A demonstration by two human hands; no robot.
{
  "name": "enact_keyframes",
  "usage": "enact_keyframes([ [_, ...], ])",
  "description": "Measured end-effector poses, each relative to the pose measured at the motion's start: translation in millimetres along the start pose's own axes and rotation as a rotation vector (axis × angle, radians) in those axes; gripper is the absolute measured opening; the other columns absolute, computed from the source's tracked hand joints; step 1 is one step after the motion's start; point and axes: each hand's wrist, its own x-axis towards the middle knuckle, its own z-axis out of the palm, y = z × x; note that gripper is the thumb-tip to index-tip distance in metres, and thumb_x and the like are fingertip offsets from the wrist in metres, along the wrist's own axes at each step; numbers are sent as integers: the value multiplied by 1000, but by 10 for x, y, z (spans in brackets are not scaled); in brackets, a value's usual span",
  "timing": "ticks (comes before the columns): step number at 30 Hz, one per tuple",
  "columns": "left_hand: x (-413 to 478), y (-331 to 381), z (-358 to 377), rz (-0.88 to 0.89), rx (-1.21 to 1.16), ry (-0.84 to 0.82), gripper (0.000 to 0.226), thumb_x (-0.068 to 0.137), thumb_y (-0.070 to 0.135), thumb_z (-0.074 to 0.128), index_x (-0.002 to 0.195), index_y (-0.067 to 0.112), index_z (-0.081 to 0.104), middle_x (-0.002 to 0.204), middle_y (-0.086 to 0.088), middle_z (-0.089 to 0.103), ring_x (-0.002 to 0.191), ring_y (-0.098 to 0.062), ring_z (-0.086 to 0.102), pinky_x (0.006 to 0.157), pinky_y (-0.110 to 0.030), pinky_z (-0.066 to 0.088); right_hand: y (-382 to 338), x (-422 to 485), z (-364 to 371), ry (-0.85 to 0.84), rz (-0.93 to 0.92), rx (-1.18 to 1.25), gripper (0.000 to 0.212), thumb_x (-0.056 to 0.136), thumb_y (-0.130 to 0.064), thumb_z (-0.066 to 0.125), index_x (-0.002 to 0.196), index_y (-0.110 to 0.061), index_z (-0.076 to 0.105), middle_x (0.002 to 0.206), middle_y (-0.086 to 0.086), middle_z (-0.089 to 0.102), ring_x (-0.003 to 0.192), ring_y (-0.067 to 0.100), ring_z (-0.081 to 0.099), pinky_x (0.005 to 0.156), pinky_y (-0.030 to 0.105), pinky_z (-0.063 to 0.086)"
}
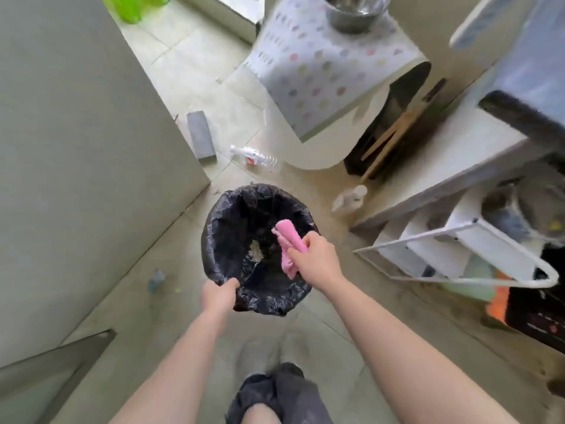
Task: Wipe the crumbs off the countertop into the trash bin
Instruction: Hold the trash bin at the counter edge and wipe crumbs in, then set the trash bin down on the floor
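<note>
The cloth (286,246) is pink, soft and light. It has no stiffness, so it folds and hangs wherever it is not held. I judge it is best taken in a bunch near its middle, so that the loose ends can be shaken and let the crumbs fall. The right hand (318,258) holds it in this way. Its fingers (301,255) are curled round the bunched part. One end stands out beyond the hand and the other hangs below it, both over the open mouth of the bin (214,215). Whether the cloth touches the bag (275,296) I cannot tell.

The bin stands on the floor and is lined with this thin black bag. It looks light, and the bag is probably slippery, so it may slide or tip if knocked. The left hand (218,293) grips the near rim. One digit lies over the edge and the rest are hidden. A small pale heap of crumbs (255,250) lies at the bottom, just left of the cloth.
</note>
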Motion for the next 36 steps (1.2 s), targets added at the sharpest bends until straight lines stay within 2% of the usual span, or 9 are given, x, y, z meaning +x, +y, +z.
enact_keyframes([
  [6,1145,-375,-103,-141,-247,120,36,84,-2,59,119,-4,51,108,-19,61,90,-32,61,75,-39,53,177,675,759,-67,-12,-112,15,88,-20,49,77,-22,40,71,-5,52,60,10,47,46,27,27],
  [12,1624,-719,-234,-256,-393,106,39,91,0,57,129,-2,47,127,-17,58,109,-32,60,93,-40,49,255,927,1085,-130,-45,-96,21,88,-16,53,69,-24,45,74,-2,57,74,24,51,54,30,32],
  [15,1623,-790,-299,-307,-284,131,48,91,13,62,135,7,43,137,-11,52,122,-31,53,95,-45,47,243,884,1130,-180,-33,-47,12,88,-11,52,80,-15,60,86,9,69,83,29,60,61,24,41],
  [17,1526,-748,-336,-358,-171,114,60,89,22,66,140,4,38,144,-14,44,128,-32,46,99,-48,44,208,814,1128,-201,-12,10,12,89,-12,53,90,-8,65,92,15,72,87,32,65,71,31,48],
  [19,1342,-610,-376,-356,-80,103,69,88,25,68,142,0,34,149,-17,37,133,-35,39,106,-51,37,132,681,1061,-219,10,47,14,89,-14,54,93,-7,66,93,17,72,79,32,63,68,32,46],
  [24,596,3,-386,-65,240,157,75,90,29,62,149,3,22,151,-17,32,135,-35,36,108,-42,32,-116,225,698,-234,50,95,18,90,-15,53,98,-6,67,93,16,74,64,20,52,50,24,33],
  [28,-371,558,-391,274,324,2,56,92,34,55,143,14,41,147,-7,43,134,-27,40,110,-37,32,-384,-333,151,-163,74,172,14,89,-15,53,85,-10,66,80,9,75,64,18,52,59,28,43],
  [32,-1507,936,-338,459,271,-135,36,91,32,55,123,16,62,125,0,63,108,-12,55,90,-23,37,-549,-999,-533,-76,92,261,14,87,-16,54,74,-14,60,66,1,67,67,21,55,64,32,44],
  [36,-2589,1101,-160,547,207,-247,19,90,31,55,99,19,67,97,6,67,87,-9,59,74,-24,42,-558,-1700,-1304,35,98,378,15,86,-19,57,77,-11,65,71,5,67,67,20,59,66,33,47],
])
